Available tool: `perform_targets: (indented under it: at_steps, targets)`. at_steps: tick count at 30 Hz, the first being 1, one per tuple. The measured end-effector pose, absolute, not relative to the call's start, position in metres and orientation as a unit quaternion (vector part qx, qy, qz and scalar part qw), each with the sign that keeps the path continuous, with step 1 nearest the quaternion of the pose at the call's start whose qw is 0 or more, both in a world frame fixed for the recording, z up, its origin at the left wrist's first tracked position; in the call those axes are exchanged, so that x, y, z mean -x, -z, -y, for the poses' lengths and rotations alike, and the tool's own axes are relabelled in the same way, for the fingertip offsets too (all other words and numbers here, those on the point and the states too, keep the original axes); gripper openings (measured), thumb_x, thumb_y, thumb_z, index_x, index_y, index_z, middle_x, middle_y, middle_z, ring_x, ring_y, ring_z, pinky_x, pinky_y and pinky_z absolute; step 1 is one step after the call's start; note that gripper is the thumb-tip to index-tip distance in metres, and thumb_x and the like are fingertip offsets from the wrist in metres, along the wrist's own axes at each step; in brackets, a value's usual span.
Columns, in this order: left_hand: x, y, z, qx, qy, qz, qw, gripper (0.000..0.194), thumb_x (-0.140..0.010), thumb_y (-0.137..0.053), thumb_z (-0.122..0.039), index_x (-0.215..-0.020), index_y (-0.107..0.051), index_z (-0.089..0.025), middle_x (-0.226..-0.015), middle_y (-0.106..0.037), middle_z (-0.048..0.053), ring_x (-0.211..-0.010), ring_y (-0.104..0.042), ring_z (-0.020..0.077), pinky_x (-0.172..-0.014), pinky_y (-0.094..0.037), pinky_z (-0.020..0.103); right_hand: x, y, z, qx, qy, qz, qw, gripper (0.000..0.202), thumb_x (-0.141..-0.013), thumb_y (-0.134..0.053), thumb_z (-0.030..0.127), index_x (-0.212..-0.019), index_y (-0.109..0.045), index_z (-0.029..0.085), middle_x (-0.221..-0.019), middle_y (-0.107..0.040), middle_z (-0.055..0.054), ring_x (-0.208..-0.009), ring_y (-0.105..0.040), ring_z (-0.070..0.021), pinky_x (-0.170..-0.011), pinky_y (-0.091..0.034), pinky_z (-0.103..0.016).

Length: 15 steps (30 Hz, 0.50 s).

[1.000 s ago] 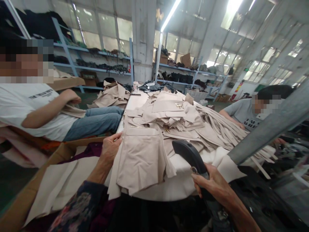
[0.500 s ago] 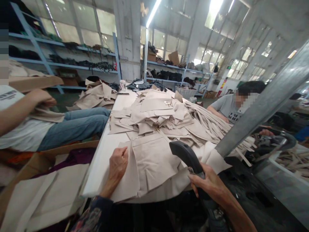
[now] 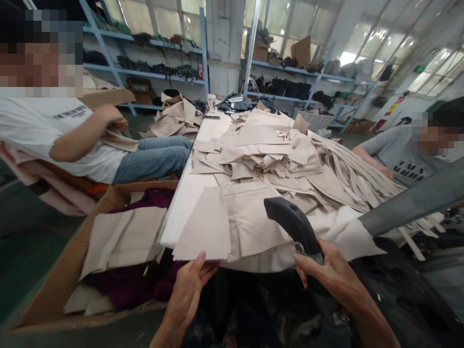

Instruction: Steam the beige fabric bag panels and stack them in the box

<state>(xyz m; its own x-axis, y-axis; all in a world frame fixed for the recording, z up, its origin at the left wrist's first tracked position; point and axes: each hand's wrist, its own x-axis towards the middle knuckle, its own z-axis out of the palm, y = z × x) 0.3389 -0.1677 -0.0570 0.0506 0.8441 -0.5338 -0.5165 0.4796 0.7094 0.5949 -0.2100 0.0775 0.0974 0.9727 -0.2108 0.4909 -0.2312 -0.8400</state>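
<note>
At the near edge of the white table, my left hand has its thumb on top of a beige fabric piece and its fingers beneath. A larger stitched beige panel lies flat beside that piece, to its right. My right hand is wrapped around a black curved hand tool. The tool's blunt tip hangs over the right part of the stitched panel; whether it touches the cloth I cannot tell. Its lower end is hidden by my hand and the dark area below.
Beige cut pieces and long strips are heaped on the table. A cardboard box with beige and purple cloth stands at left. A metal post slants across the right. One person sits at left, another at right.
My left hand has gone from a loose fist on the cloth to gripping the fabric piece's near edge. My right hand still holds the tool. The view has swung left and down.
</note>
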Motion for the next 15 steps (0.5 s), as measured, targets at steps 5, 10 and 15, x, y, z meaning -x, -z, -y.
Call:
perform_targets:
  at_steps: [5, 10, 15]
  targets:
    - [-0.366, 0.027, 0.138, -0.121, -0.605, -0.402, 0.676, 0.030, -0.072, -0.071, -0.022, -0.101, -0.062, -0.018, -0.096, -0.070, 0.003, -0.084, -0.065, 0.0157, -0.080, -0.054, 0.032, -0.592, -0.087, 0.226, 0.685, -0.386, 0.540, 0.301, 0.018, -0.082, -0.053, 0.034, -0.074, -0.047, 0.019, -0.047, -0.055, 0.004, -0.043, -0.053, -0.0126, -0.047, -0.043, -0.023]
    - [-0.380, 0.022, 0.101, -0.146, -0.636, -0.513, 0.558, 0.039, -0.073, -0.053, -0.005, -0.110, -0.058, -0.016, -0.097, -0.069, 0.008, -0.085, -0.066, 0.0169, -0.085, -0.053, 0.036, -0.589, -0.089, 0.238, 0.684, -0.392, 0.540, 0.295, 0.018, -0.083, -0.051, 0.036, -0.078, -0.047, 0.019, -0.048, -0.054, 0.005, -0.042, -0.053, -0.0125, -0.046, -0.043, -0.023]
    - [-0.359, -0.019, 0.064, -0.342, -0.660, -0.521, 0.419, 0.038, -0.069, -0.049, -0.008, -0.105, -0.060, -0.011, -0.090, -0.069, 0.012, -0.083, -0.067, 0.0221, -0.085, -0.052, 0.043, -0.587, -0.093, 0.244, 0.680, -0.386, 0.551, 0.290, 0.019, -0.084, -0.050, 0.036, -0.078, -0.047, 0.018, -0.048, -0.054, 0.004, -0.044, -0.054, -0.0135, -0.047, -0.044, -0.024]
